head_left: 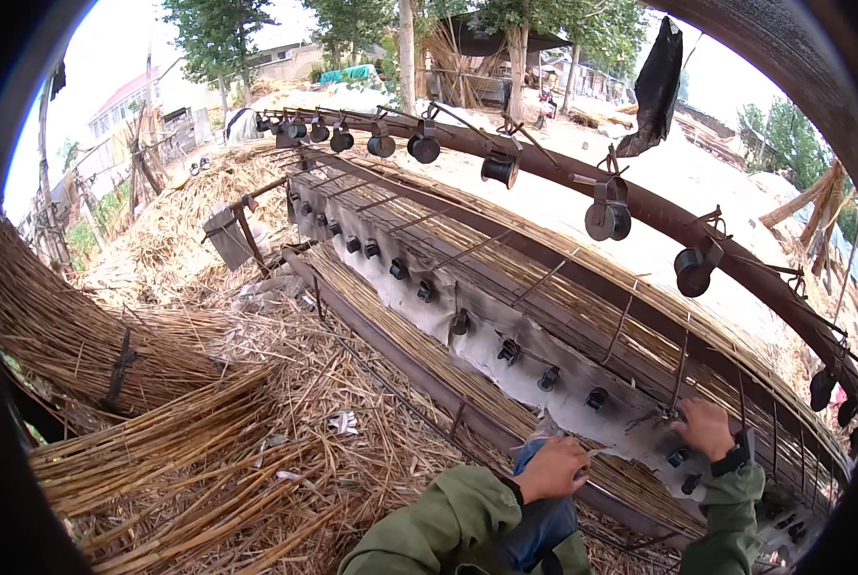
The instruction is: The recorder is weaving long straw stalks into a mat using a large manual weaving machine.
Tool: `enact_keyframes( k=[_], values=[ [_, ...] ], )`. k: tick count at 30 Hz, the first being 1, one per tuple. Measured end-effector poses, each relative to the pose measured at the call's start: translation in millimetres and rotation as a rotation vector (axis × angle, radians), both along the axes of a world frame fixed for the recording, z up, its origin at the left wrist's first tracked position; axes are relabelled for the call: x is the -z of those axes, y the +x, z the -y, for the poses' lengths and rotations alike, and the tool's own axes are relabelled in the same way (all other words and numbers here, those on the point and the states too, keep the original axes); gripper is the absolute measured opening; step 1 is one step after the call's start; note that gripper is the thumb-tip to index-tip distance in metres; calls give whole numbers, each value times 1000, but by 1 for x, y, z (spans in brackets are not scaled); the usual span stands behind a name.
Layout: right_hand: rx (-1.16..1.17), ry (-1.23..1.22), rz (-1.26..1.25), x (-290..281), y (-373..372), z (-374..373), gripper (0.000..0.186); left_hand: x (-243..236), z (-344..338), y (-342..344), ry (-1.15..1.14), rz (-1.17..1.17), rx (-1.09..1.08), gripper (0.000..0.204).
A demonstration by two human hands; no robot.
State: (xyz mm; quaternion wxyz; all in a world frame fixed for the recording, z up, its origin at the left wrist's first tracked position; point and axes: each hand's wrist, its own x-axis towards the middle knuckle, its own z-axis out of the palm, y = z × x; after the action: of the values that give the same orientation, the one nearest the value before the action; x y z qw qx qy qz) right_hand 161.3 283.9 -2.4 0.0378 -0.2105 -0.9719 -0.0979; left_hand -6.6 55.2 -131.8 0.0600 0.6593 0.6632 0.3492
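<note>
My left hand (555,470) is curled above my jeans-covered knee (540,525); whatever its fingers may hold is hidden. My right hand (705,429) has its fingers bent around a small metal part among the upright rods, too small to name, on the long reed-weaving frame. Below it runs a pale sheet (486,353) with several dark spools (548,379) on it. Long straw-coloured reeds (381,305) lie along the frame, beside a rusty rail (419,376).
A curved rusty beam (558,174) carries hanging reels (609,211) across the back. Reed bundles (141,436) and loose straw (323,422) lie at left. A grey flap on a post (228,240) stands beyond. Trees and buildings are in the distance.
</note>
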Motion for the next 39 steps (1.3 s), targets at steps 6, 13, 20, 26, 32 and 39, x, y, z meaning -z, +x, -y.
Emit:
enact_keyframes(
  k=[6, 13, 20, 26, 32, 39],
  values=[
    [25, -695, -238, 83, 52, 149, 29, -10, 1, 4, 74, -8, -14, 19],
    [145, -646, -265, 139, 80, 212, 22, 18, 1, -13, 133, -74, -77, 12],
    [194, -550, -421, 141, 87, 194, 17, 95, -32, -8, -165, -161, -96, 14],
    [200, -627, -382, 145, 70, 189, 14, 82, -35, -2, -211, -158, -71, 16],
    [139, -687, -348, 184, 58, 178, 16, 58, -25, 1, -39, -164, -52, 14],
    [157, -648, -429, 156, 39, 169, 19, 17, -15, 10, 46, -181, -40, 16]
  ],
)
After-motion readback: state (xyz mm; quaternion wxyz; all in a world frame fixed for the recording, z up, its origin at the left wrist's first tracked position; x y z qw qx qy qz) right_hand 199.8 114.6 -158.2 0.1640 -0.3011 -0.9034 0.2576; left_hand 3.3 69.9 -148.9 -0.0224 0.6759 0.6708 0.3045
